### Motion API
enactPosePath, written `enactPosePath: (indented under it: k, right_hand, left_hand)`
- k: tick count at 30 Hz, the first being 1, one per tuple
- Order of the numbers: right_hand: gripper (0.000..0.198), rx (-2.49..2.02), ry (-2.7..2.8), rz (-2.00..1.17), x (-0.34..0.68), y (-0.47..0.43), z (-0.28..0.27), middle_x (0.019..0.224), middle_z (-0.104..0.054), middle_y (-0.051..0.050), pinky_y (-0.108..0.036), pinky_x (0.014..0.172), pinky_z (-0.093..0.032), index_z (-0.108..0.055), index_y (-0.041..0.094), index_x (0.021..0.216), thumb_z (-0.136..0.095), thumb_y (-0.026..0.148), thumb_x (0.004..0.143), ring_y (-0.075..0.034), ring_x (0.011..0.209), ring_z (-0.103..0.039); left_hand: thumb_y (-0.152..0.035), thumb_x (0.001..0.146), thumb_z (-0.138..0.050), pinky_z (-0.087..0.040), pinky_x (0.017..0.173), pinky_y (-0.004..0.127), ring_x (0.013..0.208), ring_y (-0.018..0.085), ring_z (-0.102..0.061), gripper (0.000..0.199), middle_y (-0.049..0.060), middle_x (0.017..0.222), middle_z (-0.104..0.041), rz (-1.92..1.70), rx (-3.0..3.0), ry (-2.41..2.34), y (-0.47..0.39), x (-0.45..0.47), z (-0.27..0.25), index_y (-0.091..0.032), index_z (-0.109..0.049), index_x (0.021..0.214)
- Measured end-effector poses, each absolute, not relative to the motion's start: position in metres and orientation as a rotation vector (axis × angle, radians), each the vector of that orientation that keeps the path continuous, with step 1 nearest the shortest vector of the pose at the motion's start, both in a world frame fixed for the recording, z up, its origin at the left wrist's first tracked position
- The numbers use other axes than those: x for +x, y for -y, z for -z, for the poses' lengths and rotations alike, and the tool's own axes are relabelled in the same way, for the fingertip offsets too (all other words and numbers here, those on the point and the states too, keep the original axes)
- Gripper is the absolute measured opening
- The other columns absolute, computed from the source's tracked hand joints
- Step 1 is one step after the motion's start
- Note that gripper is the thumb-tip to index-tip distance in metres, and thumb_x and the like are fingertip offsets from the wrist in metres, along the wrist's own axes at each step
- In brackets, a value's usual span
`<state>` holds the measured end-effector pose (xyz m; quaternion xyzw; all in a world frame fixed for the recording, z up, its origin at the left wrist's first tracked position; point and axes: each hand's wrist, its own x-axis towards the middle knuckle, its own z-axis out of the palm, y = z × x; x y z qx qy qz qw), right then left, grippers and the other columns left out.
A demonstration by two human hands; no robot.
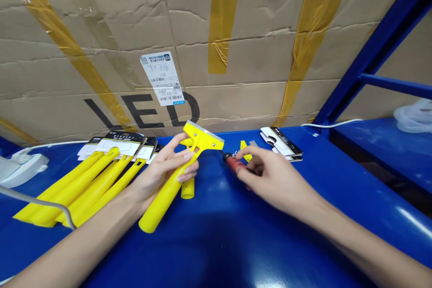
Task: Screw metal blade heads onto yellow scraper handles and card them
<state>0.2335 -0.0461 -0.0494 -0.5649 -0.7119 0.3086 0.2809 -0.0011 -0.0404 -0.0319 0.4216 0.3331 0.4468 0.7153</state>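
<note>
My left hand (175,160) is wrapped round the handle of a yellow scraper (161,202), whose wide head with two screws and a metal blade edge tilts up to the right. In my right hand (261,168) is a screwdriver (235,162) with a red and black handle; its tip points toward the scraper head but stays apart from it. Behind the held scraper, another yellow scraper (188,190) lies partly hidden on the blue surface. Just beyond my right fingers are a small yellow piece (245,149) and a thin metal blade (253,143).
Several yellow scrapers (84,184) with black and white cards (119,144) lie at the left. More cards (281,143) are stacked at the right. A taped cardboard box (256,94) stands behind the blue surface (216,243). A grey cable (37,200) crosses the left side; a blue frame post (364,49) rises right.
</note>
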Motion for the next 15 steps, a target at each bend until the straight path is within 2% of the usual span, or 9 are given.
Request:
enactPosePath:
  k: [3, 6, 9, 12, 15]
  right_hand:
    - [0.038, -1.448, 1.680, -0.889, 0.257, 0.039, 0.039, 0.072, -0.069, -0.004, -0.032, 0.055, -0.047, -0.070, 0.022, 0.106, -0.064, 0.053, 0.085, -0.019, 0.059, -0.063]
    - [0.034, -1.286, 1.422, -0.947, 0.277, 0.034, 0.038, 0.087, -0.072, -0.004, -0.030, 0.059, -0.049, -0.074, 0.024, 0.109, -0.067, 0.048, 0.084, -0.016, 0.064, -0.059]
    - [0.028, -1.158, 1.232, -1.058, 0.287, 0.033, 0.047, 0.095, -0.072, -0.005, -0.027, 0.052, -0.042, -0.078, 0.027, 0.102, -0.069, 0.046, 0.085, -0.014, 0.064, -0.055]
    - [0.028, -1.137, 1.218, -1.087, 0.293, 0.033, 0.054, 0.097, -0.073, -0.006, -0.025, 0.048, -0.035, -0.080, 0.026, 0.097, -0.077, 0.047, 0.079, -0.013, 0.064, -0.053]
    - [0.035, -1.160, 1.280, -1.035, 0.297, 0.033, 0.056, 0.099, -0.074, -0.007, -0.025, 0.050, -0.037, -0.078, 0.024, 0.102, -0.079, 0.047, 0.076, -0.014, 0.066, -0.055]
  left_hand:
    - [-0.011, 0.088, -0.064, -0.035, 0.048, 0.015, 0.052, 0.006, -0.045, 0.045, -0.002, 0.072, -0.052, -0.999, 0.950, -0.712, 0.048, -0.002, 0.034, -0.026, -0.045, 0.127]
    - [-0.012, 0.088, -0.065, -0.034, 0.047, 0.015, 0.051, 0.005, -0.043, 0.045, -0.003, 0.074, -0.052, -1.023, 0.946, -0.718, 0.053, -0.002, 0.038, -0.025, -0.045, 0.127]
    - [-0.010, 0.086, -0.067, -0.034, 0.047, 0.014, 0.050, 0.003, -0.043, 0.043, -0.003, 0.079, -0.054, -1.076, 0.900, -0.746, 0.056, 0.001, 0.040, -0.025, -0.046, 0.121]
    - [-0.007, 0.085, -0.069, -0.036, 0.049, 0.013, 0.050, 0.002, -0.045, 0.041, -0.003, 0.079, -0.057, -1.097, 0.886, -0.772, 0.056, 0.004, 0.041, -0.026, -0.046, 0.113]
    - [-0.007, 0.083, -0.070, -0.038, 0.050, 0.012, 0.051, 0.003, -0.048, 0.040, -0.001, 0.081, -0.060, -1.111, 0.890, -0.778, 0.056, 0.006, 0.043, -0.025, -0.048, 0.110]
